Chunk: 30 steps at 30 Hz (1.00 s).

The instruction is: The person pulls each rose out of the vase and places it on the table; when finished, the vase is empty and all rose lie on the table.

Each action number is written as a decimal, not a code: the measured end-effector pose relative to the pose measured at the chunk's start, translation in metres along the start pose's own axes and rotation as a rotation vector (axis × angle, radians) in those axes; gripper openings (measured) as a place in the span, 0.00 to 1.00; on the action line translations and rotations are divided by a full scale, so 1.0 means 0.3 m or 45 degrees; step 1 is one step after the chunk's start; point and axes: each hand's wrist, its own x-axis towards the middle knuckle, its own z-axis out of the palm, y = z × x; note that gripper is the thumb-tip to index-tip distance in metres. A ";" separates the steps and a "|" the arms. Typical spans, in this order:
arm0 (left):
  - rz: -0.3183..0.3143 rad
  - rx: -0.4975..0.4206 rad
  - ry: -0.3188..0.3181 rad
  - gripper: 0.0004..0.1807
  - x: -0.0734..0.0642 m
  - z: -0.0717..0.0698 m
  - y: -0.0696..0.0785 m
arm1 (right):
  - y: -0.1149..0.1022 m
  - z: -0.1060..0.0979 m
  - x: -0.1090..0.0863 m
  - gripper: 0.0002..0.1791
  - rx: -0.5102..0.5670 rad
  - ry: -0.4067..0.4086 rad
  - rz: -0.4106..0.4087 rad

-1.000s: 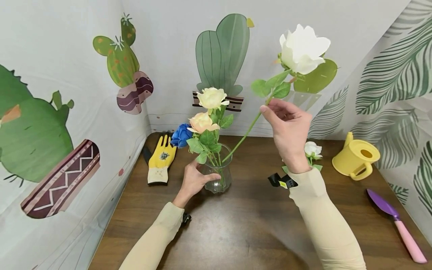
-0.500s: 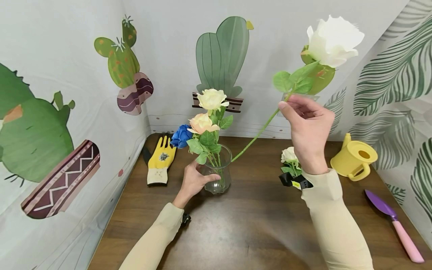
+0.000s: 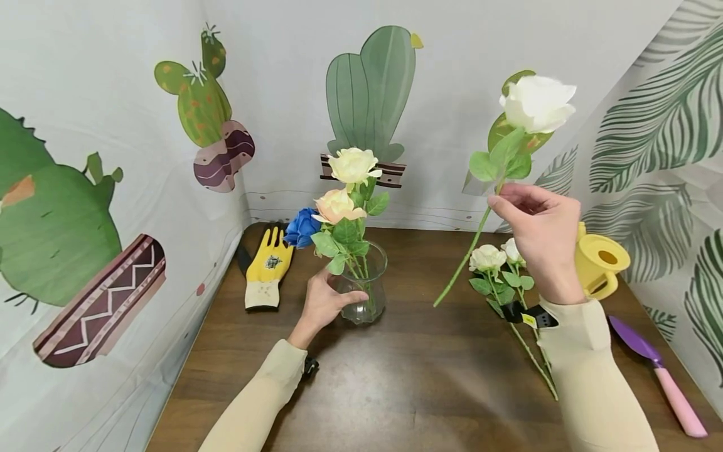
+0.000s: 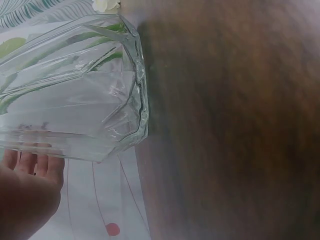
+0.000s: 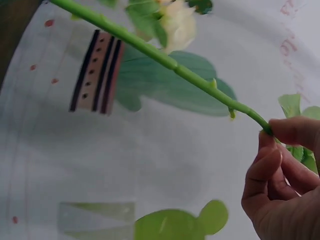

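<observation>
My right hand [image 3: 539, 235] pinches the green stem of a white rose [image 3: 536, 105] between thumb and fingers, just below its leaves. The rose is held upright and tilted, its stem end in the air to the right of the vase. In the right wrist view the stem [image 5: 175, 67] runs from the fingertips to the upper left. My left hand [image 3: 323, 302] grips the side of a clear glass vase [image 3: 361, 307], thumb in front. The vase holds a cream rose [image 3: 354, 166], a peach rose [image 3: 339, 206] and a blue rose [image 3: 302, 227]. The left wrist view shows its faceted glass base [image 4: 115, 95].
Two more white roses [image 3: 487, 258] lie on the brown table [image 3: 384, 389], partly behind the right wrist. Beyond that hand stands a yellow watering can [image 3: 607, 254]. A purple trowel with a pink handle [image 3: 678, 392] lies at the right edge, a yellow glove [image 3: 268, 267] at the back left.
The right hand has drawn the white rose's stem out of the vase and moved right, and has come down a little over the last half second. The left hand stays on the vase.
</observation>
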 end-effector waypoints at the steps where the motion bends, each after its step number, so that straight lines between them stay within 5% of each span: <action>1: 0.002 -0.008 -0.001 0.45 0.000 0.000 -0.001 | 0.012 -0.009 0.001 0.07 -0.056 -0.022 0.024; 15: -0.008 -0.017 -0.007 0.45 0.003 0.007 -0.004 | 0.233 -0.097 0.003 0.15 -0.651 -0.351 0.070; 30: 0.012 -0.017 -0.009 0.44 0.001 0.004 -0.010 | 0.469 -0.128 0.006 0.14 -0.913 -0.626 0.195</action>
